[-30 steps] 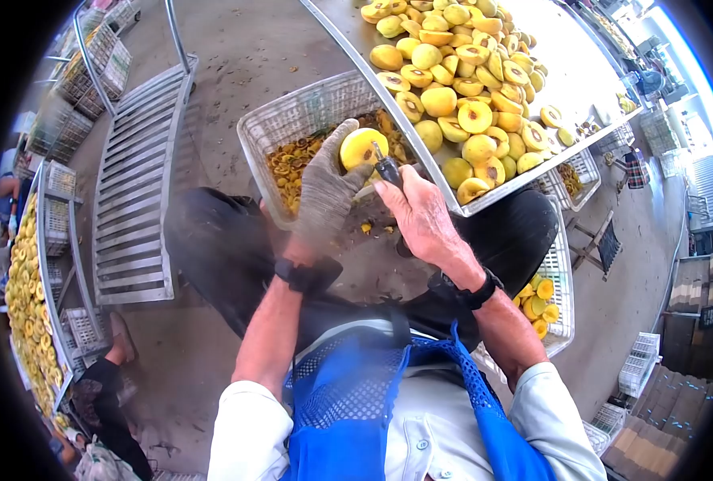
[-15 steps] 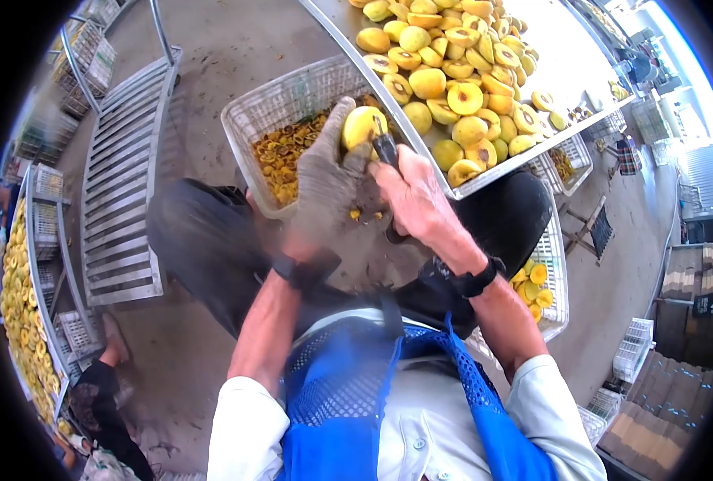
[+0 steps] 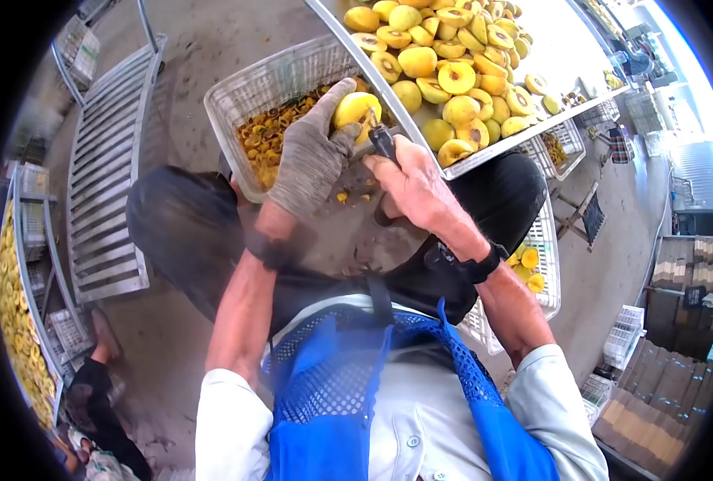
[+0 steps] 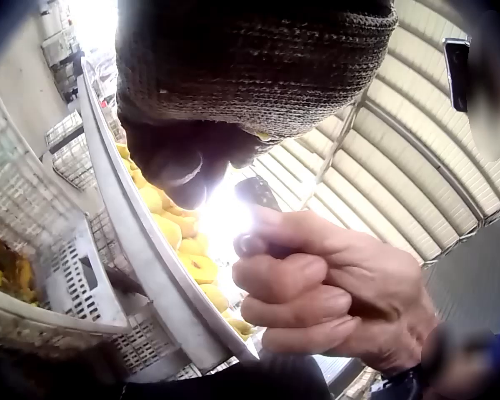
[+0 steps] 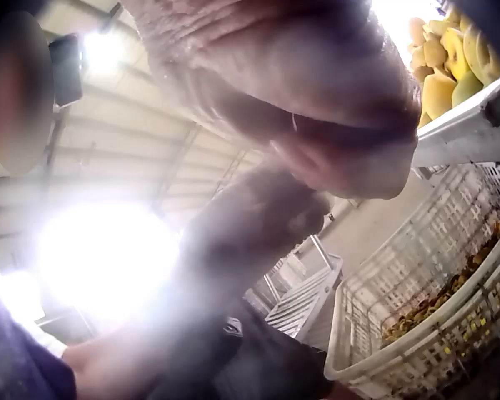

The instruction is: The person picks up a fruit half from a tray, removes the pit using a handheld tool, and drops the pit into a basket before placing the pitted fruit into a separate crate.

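My left hand (image 3: 308, 164), in a grey knit glove, grips a yellow peach half (image 3: 353, 108) with its cut face turned toward the right. In my bare right hand (image 3: 422, 188) is a black-handled pitting tool (image 3: 383, 143), its thin metal tip at the cut face of the peach. Both hands are over the near edge of a white plastic crate (image 3: 248, 80) holding orange-brown scraps (image 3: 268, 148). In the left wrist view the bare right hand (image 4: 333, 287) curls its fingers round the handle, while the glove (image 4: 250, 75) hides the peach.
A metal-edged table (image 3: 497, 147) at the upper right bears a heap of peach halves (image 3: 457, 78). Another crate (image 3: 547, 276) with yellow peach pieces stands beside my right leg. A slatted metal trolley (image 3: 104, 192) is on the left, and a folding stool (image 3: 585, 215) on the right.
The surroundings shift left and slightly up as the head view turns. Both hands keep their holds, and the peach half tips a little while the tool tip works at its cut face.
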`<state>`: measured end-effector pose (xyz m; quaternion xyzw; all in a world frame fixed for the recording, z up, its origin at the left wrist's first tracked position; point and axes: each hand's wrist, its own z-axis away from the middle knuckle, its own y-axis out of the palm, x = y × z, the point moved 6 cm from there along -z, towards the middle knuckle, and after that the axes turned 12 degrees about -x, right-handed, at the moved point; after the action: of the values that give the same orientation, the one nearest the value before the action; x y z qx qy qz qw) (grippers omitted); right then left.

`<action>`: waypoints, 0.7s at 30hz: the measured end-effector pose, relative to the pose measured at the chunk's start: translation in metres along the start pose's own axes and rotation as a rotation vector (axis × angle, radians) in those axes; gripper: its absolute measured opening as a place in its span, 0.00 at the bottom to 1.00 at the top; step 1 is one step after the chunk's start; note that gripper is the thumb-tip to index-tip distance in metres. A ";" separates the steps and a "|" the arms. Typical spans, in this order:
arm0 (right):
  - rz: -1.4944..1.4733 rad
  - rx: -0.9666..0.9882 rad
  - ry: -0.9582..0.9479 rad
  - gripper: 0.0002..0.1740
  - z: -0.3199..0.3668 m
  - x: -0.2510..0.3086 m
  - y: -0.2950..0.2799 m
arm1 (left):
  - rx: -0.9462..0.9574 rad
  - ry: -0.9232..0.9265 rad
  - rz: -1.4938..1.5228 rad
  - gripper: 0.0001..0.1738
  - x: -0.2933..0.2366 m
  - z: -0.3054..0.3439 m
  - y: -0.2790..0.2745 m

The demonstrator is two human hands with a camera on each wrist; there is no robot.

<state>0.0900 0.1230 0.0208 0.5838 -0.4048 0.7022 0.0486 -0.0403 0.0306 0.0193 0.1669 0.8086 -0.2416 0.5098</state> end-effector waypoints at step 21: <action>-0.642 -0.496 0.329 0.10 0.038 -0.078 -0.021 | 0.443 -0.486 0.390 0.27 -0.036 -0.106 0.182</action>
<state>0.1553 0.1446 -0.0355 0.5311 -0.3460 0.6166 0.4670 -0.0096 0.2399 0.0504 0.3616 0.5452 -0.3415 0.6748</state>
